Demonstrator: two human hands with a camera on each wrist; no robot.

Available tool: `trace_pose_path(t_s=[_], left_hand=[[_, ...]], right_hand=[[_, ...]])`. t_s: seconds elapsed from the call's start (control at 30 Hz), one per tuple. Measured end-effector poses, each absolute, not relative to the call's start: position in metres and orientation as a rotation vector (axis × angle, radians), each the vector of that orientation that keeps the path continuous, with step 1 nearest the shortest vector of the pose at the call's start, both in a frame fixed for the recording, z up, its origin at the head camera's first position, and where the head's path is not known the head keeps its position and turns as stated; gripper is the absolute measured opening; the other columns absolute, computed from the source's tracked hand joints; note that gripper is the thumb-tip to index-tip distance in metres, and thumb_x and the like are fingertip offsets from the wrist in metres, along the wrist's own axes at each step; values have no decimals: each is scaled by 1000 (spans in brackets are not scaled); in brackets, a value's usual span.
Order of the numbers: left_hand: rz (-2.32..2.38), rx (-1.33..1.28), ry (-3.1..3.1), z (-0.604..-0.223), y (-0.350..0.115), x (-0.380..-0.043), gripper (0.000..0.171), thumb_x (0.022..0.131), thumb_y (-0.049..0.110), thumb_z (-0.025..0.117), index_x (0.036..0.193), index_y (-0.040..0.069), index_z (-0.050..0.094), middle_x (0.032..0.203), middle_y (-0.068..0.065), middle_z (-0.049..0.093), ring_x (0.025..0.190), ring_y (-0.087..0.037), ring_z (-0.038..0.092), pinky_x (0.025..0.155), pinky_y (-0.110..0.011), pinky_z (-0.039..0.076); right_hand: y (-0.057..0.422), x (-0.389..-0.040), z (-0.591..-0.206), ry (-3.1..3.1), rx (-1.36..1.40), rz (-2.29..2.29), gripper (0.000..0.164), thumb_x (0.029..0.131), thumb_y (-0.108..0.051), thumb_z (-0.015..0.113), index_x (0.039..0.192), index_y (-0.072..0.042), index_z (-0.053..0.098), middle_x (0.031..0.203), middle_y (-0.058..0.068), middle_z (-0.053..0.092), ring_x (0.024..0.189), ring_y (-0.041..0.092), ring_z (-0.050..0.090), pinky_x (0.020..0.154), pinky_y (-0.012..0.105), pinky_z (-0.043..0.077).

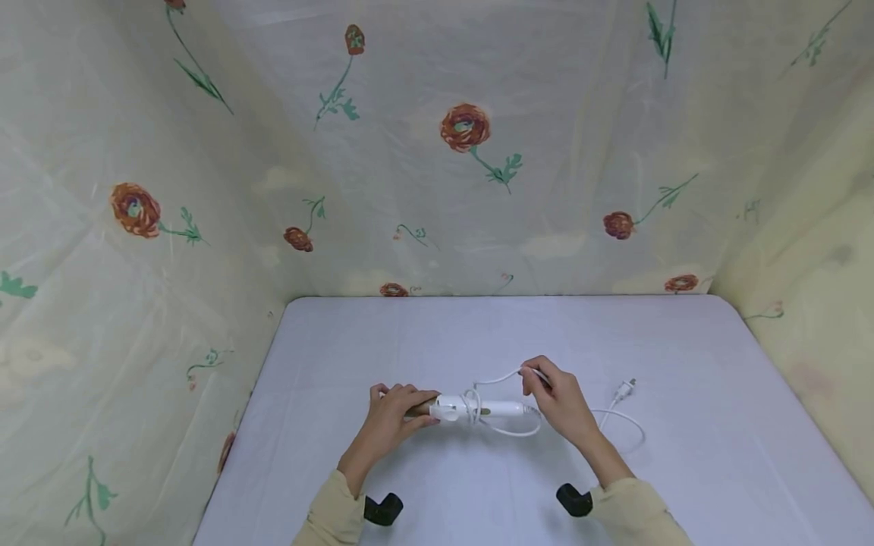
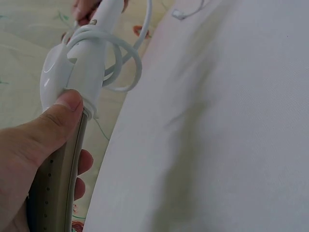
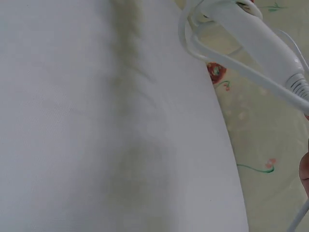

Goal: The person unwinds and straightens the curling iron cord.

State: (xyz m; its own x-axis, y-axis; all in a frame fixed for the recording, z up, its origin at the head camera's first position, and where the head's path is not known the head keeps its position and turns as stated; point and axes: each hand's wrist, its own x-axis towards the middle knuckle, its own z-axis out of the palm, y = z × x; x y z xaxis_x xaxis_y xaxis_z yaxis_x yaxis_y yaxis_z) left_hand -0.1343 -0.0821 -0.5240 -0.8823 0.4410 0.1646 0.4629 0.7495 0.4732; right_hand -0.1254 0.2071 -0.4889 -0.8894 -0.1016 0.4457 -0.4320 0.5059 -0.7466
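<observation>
A curling iron [image 1: 504,409] with a white handle and a bronze barrel [image 2: 54,188] is held level over the table. My left hand [image 1: 396,415] grips it by the barrel, thumb lying along it up to the white housing [image 2: 89,77]. Around the handle the white cord [image 2: 136,72] is wound in loose loops. At the handle's far end, my right hand [image 1: 563,398] pinches a stretch of that cord between thumb and fingers. In the right wrist view the handle [image 3: 260,43] shows with cord looped about it, and only a sliver of the hand appears at the edge.
The cord's plug [image 1: 624,390] lies on the white table [image 1: 410,334] to the right, beside a trailing loop. Flower-printed sheeting [image 1: 546,152] hangs behind and at both sides. Black wrist devices [image 1: 383,509] sit by both sleeves.
</observation>
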Motion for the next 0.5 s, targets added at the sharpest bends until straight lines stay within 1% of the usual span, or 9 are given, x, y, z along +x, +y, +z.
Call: trace_pose_path(t_s=[0.13,0.27,0.4,0.5], left_hand=[[-816,-754,-2900,-525,-83,-134,46,81,46,65,124,32,61,104,11,66,94,-10,56,91,-45,23],[-836,-757,-2892,-525,-83,-134,46,80,46,66,123,32,62,103,11,66,93,-10,55,91,-45,23],[-841,-762,-2890,-526,-84,-134,45,81,44,67,123,31,62,102,11,67,92,-10,55,91,-44,23],[-840,-764,-2888,-527,-83,-133,45,81,44,67,123,31,62,102,11,66,92,-10,55,91,-44,23]], right_hand=[[215,-136,-514,-2488,388,1326,7,96,-12,55,93,-11,62,66,-4,59,53,1,43,52,20,38],[217,-137,-521,-2576,338,1308,12,98,-19,53,95,-11,61,67,-3,59,50,1,39,50,22,36],[219,-137,-532,-2643,306,1307,13,98,-20,52,97,-11,62,67,-2,59,50,1,37,51,22,35],[219,-137,-539,-2681,321,1295,15,98,-17,51,106,-11,63,69,-2,58,53,1,40,54,21,36]])
